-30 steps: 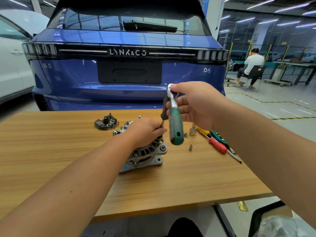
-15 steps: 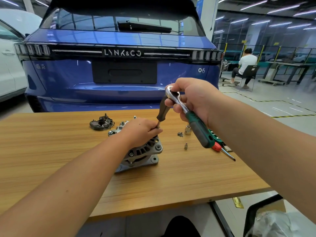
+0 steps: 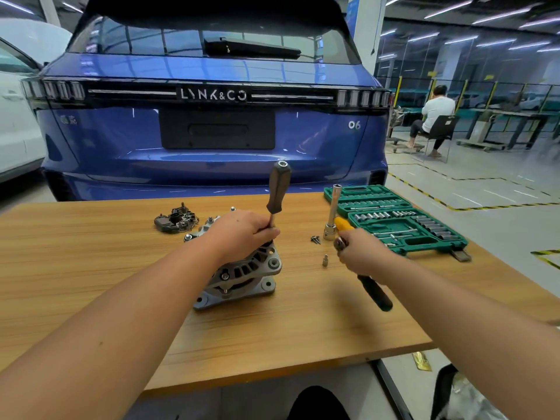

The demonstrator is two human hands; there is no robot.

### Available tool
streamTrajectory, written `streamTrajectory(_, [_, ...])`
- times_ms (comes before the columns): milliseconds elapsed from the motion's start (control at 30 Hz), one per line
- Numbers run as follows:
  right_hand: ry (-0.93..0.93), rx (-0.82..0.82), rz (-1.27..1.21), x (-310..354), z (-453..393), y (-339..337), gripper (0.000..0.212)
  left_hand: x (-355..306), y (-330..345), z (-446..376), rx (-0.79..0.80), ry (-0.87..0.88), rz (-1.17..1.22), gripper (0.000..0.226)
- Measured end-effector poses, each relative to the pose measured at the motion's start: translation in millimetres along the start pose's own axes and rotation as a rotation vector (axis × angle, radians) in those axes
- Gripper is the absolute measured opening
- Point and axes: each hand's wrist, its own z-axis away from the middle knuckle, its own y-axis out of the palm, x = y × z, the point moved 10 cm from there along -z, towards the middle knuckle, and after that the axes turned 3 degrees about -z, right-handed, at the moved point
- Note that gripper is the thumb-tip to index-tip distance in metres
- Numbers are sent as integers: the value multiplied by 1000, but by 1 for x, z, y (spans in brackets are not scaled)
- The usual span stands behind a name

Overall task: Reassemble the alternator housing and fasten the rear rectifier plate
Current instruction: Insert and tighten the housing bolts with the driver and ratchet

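The silver alternator (image 3: 242,274) stands on the wooden table (image 3: 91,268) at the middle. My left hand (image 3: 242,233) rests on top of it and grips the shaft of a dark-handled driver (image 3: 278,189), which stands upright. My right hand (image 3: 362,253) grips a green-handled ratchet (image 3: 375,294) low over the table, to the right of the alternator, handle pointing toward me. The black rectifier plate (image 3: 175,220) lies apart, behind and left of the alternator.
An open green socket set (image 3: 394,219) lies at the table's right rear. A long socket (image 3: 332,213) stands upright beside a yellow-handled tool (image 3: 344,224). Loose screws (image 3: 315,239) and a small bit (image 3: 325,261) lie between my hands. A blue car (image 3: 212,131) stands behind the table.
My right hand has come down from the top of the driver with the ratchet to just above the table. The left hand keeps its hold on the driver.
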Motion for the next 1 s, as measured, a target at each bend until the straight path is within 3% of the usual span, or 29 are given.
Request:
streamTrajectory(133, [-47, 44, 360, -16, -19, 22, 19, 0, 1, 0, 14, -10, -14, 27])
streamTrajectory(267, [-92, 111, 523, -16, -20, 36, 41, -1, 2, -1, 17, -4, -16, 27])
streamTrajectory(433, [-127, 108, 549, -8, -12, 23, 48, 0, 2, -2, 18, 3, 4, 27])
streamTrajectory(600, [-328, -183, 375, 54, -1, -51, 34, -1, 1, -1, 11, 9, -2, 30])
streamTrajectory(667, [-361, -208, 359, 68, 3, -64, 31, -1, 1, 0, 8, 8, -4, 30])
streamTrajectory(867, [-46, 132, 689, 5, 7, 9, 30, -2, 1, 0, -17, 25, -47, 28])
streamTrajectory(1000, [60, 190, 743, -28, 1, 36, 36, -1, 1, -1, -27, 31, -73, 28])
